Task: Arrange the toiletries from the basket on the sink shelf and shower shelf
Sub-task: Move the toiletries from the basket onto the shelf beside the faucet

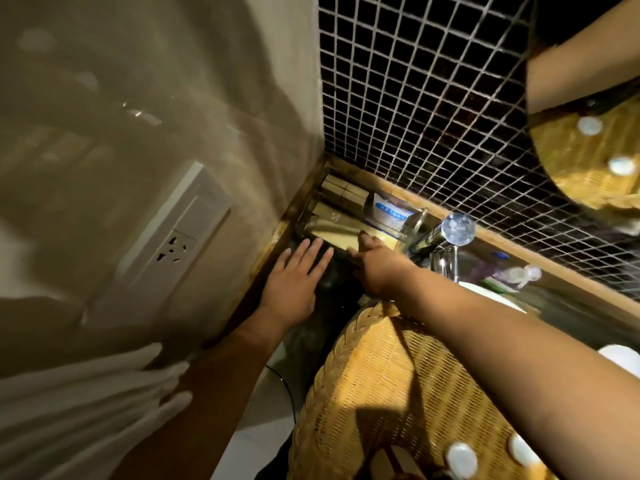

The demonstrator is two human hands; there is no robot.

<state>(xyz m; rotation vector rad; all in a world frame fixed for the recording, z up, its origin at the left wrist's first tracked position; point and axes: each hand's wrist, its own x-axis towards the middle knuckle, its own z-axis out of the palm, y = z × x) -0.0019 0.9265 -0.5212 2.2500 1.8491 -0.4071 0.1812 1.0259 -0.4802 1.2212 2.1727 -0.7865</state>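
Note:
A woven basket (381, 393) stands at the bottom centre, with white-capped toiletries (462, 459) at its near end. A small wire shelf (414, 220) sits in the corner by the sink and holds tan boxes (343, 192) and a blue-and-white packet (391, 213). My right hand (377, 265) reaches onto the shelf and pinches a flat pale yellow box (341, 235), thumb on top and fingers at its near edge. My left hand (298, 275) lies just left of it, flat over the dark counter with fingers spread, holding nothing.
A chrome tap (457, 230) rises right of the shelf, above the white basin (495, 296). Bottles (519, 275) lie on the ledge behind it. A round mirror (588, 140) hangs on the black mosaic wall. A wall socket (173, 247) and white cloth (86, 410) are on the left.

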